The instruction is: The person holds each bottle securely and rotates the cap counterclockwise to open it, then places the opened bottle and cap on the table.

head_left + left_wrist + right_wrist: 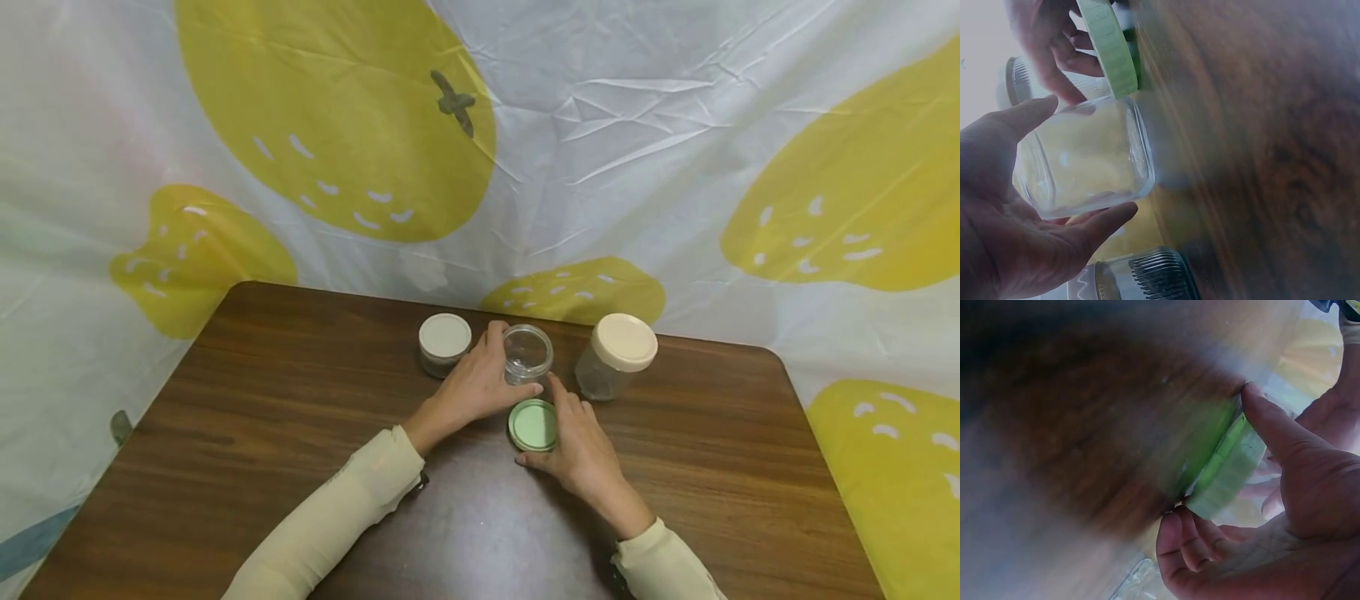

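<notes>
A clear glass jar (527, 354) without a lid stands upright on the table, its sides rounded-square in the left wrist view. My left hand (480, 379) holds it, thumb on the near side and fingers round the far side. Just in front of the jar, a green lid (533, 426) lies flat at the table top. My right hand (585, 446) grips this lid by its rim, with the thumb (1266, 415) at one edge and curled fingers (1175, 540) at the opposite edge. Part of the lid's right side is hidden behind that hand.
Left of the jar stands a short jar with a white lid (445, 336), its glass ribbed. To the right is a taller clear jar with a cream lid (625, 340). The brown wooden table (247, 417) ends at a printed cloth (337, 100) behind.
</notes>
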`<state>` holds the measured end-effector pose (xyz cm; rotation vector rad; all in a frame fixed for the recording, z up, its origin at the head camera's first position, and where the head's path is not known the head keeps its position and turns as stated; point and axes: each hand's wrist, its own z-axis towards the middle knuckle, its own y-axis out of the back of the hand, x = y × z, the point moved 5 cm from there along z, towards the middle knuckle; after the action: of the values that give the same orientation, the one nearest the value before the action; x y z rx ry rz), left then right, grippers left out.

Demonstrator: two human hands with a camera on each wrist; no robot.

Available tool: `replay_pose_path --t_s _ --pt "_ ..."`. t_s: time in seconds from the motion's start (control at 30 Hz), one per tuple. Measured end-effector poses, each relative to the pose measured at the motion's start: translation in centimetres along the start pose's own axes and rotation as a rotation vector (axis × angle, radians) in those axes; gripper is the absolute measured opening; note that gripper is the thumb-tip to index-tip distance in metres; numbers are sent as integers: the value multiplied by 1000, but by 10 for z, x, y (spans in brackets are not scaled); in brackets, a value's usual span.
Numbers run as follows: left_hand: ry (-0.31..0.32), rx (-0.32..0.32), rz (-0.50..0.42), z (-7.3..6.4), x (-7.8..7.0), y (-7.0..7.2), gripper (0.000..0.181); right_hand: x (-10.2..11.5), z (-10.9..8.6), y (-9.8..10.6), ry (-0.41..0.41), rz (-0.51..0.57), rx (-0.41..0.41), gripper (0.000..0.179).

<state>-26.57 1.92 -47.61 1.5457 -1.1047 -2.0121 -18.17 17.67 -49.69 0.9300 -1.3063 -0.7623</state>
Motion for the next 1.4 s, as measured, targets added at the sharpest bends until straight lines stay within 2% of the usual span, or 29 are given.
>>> replay_pose_path --t_s 0.4,0.7,0.97,1.13,1.4 --pt "2 10 -27 -1 -1 1 102 0 1 -1 21 -37 -19 127" --pt "9 -9 -38 -2 -1 1 107 1 -3 0 24 0 -5 121" --pt "-73 -82 -64 -2 -6 7 112 0 -8 9 15 54 -8 112" --pt "-96 -96 -71 -6 -8 14 118 2 -11 15 18 41 -59 106" --pt "-116 -127 -112 -18 -3 27 128 7 -19 21 21 -24 -157 96"
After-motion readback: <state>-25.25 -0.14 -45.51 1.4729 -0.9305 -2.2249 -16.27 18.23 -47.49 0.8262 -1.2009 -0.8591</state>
